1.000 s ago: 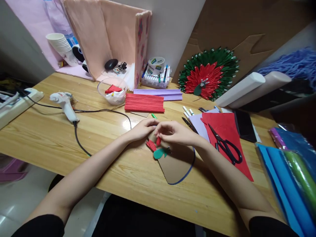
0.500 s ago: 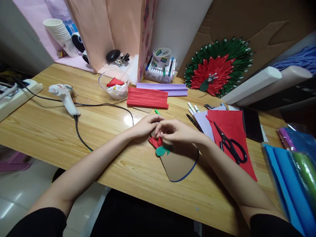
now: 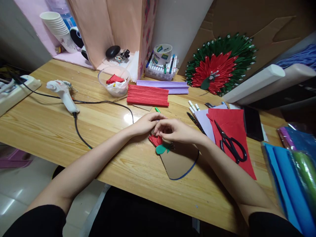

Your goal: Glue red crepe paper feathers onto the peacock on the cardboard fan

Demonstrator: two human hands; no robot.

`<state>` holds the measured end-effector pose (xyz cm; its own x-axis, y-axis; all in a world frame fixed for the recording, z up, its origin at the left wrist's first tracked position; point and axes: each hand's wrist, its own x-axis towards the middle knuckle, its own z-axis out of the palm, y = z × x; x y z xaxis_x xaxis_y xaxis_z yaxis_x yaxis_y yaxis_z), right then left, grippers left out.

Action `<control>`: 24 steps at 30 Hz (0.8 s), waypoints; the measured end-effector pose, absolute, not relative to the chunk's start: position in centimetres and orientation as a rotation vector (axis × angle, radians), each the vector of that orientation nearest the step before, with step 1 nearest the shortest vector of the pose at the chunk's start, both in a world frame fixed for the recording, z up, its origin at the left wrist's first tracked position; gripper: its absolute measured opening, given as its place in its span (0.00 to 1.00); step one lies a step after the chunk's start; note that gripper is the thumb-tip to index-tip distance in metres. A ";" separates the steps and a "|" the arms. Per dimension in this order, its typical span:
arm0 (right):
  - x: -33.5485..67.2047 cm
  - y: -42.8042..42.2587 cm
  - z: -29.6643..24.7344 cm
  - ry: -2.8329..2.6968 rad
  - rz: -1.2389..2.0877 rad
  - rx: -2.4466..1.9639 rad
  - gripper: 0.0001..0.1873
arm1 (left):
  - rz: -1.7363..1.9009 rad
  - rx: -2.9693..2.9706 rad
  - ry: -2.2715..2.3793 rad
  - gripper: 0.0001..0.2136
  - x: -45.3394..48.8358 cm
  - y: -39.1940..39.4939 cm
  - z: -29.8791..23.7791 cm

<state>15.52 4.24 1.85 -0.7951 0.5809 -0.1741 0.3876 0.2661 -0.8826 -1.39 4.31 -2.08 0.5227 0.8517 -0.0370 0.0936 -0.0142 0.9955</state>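
Note:
A brown cardboard cutout (image 3: 177, 161) with a blue curved edge lies on the wooden table (image 3: 111, 131). Small red paper petals (image 3: 155, 140) and a green paper shape (image 3: 161, 149) sit at its upper end. My left hand (image 3: 145, 123) and my right hand (image 3: 172, 130) meet fingertip to fingertip just above the red petals, fingers bent and pressed down on them. What exactly lies under the fingertips is hidden.
A white glue gun (image 3: 63, 95) with a black cord lies to the left. A bowl (image 3: 114, 85), red and purple crepe paper (image 3: 148, 95), markers (image 3: 161, 67) and tape stand behind. Black scissors (image 3: 230, 144) rest on red paper (image 3: 229, 131) at the right. A finished red-green fan (image 3: 219, 65) leans at the back.
The red petals have been pressed closer together against the cardboard under my fingers. The camera has tilted slightly, so the table's contents sit a little higher in view.

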 end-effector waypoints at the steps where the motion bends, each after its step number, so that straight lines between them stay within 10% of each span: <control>1: 15.5 4.2 1.9 -2.358 1.536 -0.913 0.10 | 0.737 1.473 0.867 0.13 -1.4 4.3 -2.1; 24: 15.9 4.8 2.3 -2.205 1.797 -0.884 0.07 | 0.760 1.514 0.878 0.13 -1.2 4.5 -2.2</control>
